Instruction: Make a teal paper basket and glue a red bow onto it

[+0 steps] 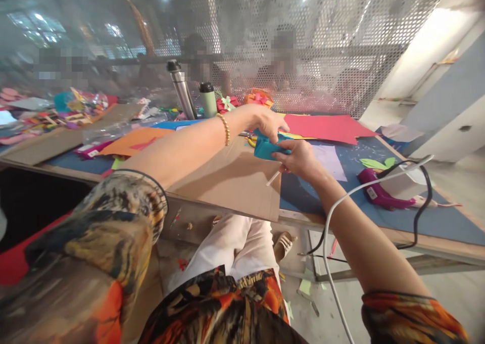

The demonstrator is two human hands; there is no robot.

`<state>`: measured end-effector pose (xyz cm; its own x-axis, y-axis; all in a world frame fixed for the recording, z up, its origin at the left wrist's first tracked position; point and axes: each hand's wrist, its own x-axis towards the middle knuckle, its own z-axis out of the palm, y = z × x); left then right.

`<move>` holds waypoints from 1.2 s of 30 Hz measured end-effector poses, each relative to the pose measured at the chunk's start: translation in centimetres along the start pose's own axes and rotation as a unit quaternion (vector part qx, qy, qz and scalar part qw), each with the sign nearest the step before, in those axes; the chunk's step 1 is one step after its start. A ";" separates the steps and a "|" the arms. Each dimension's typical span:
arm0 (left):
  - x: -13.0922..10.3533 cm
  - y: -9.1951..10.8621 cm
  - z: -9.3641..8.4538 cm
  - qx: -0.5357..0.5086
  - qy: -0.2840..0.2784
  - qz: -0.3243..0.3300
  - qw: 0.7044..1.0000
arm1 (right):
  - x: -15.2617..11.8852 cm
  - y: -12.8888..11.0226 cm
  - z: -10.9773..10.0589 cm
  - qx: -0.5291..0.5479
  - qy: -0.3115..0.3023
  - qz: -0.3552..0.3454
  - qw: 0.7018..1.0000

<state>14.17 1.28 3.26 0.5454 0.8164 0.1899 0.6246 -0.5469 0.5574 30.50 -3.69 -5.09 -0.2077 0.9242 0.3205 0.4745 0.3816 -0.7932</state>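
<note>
Head view: we have both hands on the teal piece (264,148), above the right part of the cardboard (227,177), towards the far side of the counter (306,197). Left hand (270,126): narrow, curled over the piece's upper edge and holding it. Right hand (299,157): narrow, thumb and fingers pinching its right side. A white stick (273,178) projects below the right hand; we cannot tell whether it is gripped.

The cardboard juts past the counter's near edge. Beyond the piece, the red sheet (322,127) lies along the far edge; the lilac sheet (330,162) lies right of the right hand. Towards the counter's right edge: the purple holder (379,190), with the white cable (361,185) crossing in front.

Step in hand, in our judgement: shaping or adjusting the teal piece between the fingers. Next move, we judge, calls for a steady right pinch and light left fingers, lest the piece crease.
</note>
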 end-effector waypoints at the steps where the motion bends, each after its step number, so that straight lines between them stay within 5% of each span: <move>1: -0.7 -0.3 -0.1 -0.019 0.017 -0.001 1.000 | 0.0 -0.2 -0.2 0.021 0.016 0.016 1.000; 7: -4.6 -2.3 -1.4 -0.129 0.116 -0.010 0.985 | 0.0 -1.6 -1.3 0.263 0.070 0.073 0.959; 11: -6.3 -2.3 0.8 -0.267 0.065 -0.012 0.962 | -0.2 -2.2 -0.8 0.334 0.058 0.083 0.937; 14: -6.6 -1.9 3.3 -0.373 0.038 0.009 0.927 | -0.3 -2.1 -0.4 0.336 0.061 0.094 0.935; 24: -4.7 -2.4 7.6 -0.471 0.106 0.011 0.876 | -0.4 -1.4 0.5 0.271 0.076 0.085 0.956; 36: -5.0 -1.6 7.5 -0.479 0.106 -0.004 0.872 | -0.6 -2.0 0.9 0.245 0.053 0.106 0.962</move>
<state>14.65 -3.36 -4.65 0.3652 0.8905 0.2715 -0.1803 -0.2184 0.9591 28.92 -5.04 -4.17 -0.0499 0.9868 0.1543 0.0314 0.1560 -0.9873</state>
